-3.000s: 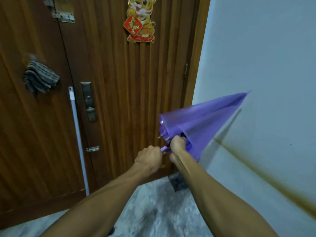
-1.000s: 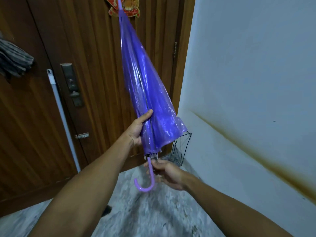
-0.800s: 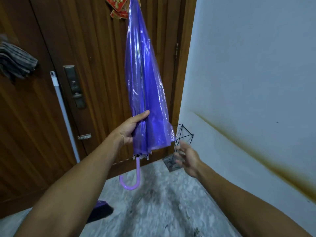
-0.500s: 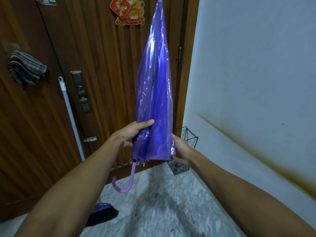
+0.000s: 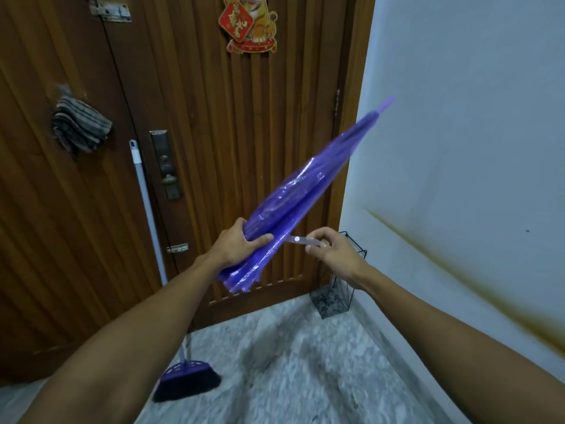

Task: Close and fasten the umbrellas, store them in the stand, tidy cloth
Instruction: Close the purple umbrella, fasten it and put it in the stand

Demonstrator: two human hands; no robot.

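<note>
Umbrella (image 5: 301, 191), folded, mid-frame, long axis slanting from lower left up to its tip at upper right, is clasped by the left hand (image 5: 237, 244) while the right hand (image 5: 331, 250) pinches its strap (image 5: 301, 240); fastening step judged underway, next wrapping and snapping the strap.

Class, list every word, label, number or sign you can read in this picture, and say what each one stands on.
Red diamond plaque on the tiger decoration, stuck to the wooden door: gold Chinese characters, too blurred to read.
Purple umbrella, its strap, the lock plate: no writing visible.
Nothing else carries text.
</note>
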